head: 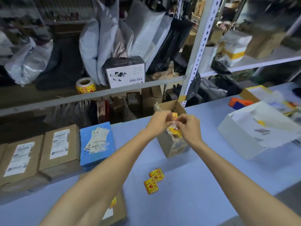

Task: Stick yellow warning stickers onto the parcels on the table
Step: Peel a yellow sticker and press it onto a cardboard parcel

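Both hands meet above an open carton (172, 144): the left hand (160, 122) and right hand (189, 126) pinch between their fingertips a small yellow sticker (174, 115) with its pale, shiny backing, fingers closed on it from either side. Just below the grip more yellow stickers (175, 132) lie on crinkled clear wrap in the carton's top. The carton is brown cardboard, stands upright, and rests on a smooth light-blue table (203, 185). On the bare table nearer the person, well apart from the hands, lies a short strip (154, 181) of square yellow stickers with red print. To the left sit flat parcels: a blue box (96, 144) with white labels, then two brown boxes (58, 147) with white shipping labels. Another brown parcel (116, 209) lies partly under the left forearm, a yellow sticker on it. To the right is an open white box (247, 132). Behind the table stands metal shelving (197, 51) crowded with grey and black plastic bags, and a roll (85, 85) of yellow stickers sits on a shelf.
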A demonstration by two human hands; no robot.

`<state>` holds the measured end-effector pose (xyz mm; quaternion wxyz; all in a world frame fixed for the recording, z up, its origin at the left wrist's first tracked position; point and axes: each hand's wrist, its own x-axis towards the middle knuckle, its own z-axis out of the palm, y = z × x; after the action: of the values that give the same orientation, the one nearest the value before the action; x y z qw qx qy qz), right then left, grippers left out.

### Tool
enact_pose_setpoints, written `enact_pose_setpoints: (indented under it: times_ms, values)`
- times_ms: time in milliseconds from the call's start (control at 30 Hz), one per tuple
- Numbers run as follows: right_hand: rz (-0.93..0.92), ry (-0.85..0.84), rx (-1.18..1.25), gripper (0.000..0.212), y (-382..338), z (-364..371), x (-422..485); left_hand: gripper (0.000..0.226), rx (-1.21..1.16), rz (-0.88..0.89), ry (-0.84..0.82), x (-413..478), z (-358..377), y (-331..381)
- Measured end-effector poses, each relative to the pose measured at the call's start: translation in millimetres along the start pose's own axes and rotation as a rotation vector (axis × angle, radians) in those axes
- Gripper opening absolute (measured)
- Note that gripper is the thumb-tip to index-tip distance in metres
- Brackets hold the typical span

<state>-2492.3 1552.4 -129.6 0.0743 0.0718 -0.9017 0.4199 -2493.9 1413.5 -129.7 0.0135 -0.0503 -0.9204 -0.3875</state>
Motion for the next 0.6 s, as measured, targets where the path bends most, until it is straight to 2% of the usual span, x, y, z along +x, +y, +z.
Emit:
enact_pose_setpoints:
  times_ms: [67, 300, 600]
  values:
    - [-0.011, -0.034, -0.072, 0.007, 11.7, -5.8, 14.7, 0.013, 0.114, 0.020, -0.059, 16.4, 3.5, 2.3]
    - [-0.039, -0.136, -0.290, 0.016, 32.2, -6.4, 52.2, 0.022, 0.375, 0.019, -0.105, 44.6, 10.9, 1.5]
    - [-0.059, -0.207, -0.306, 0.030, 20.0, -9.3, 57.1, 0.032, 0.462, -0.020, -0.057, 41.4, -0.9, -7.2]
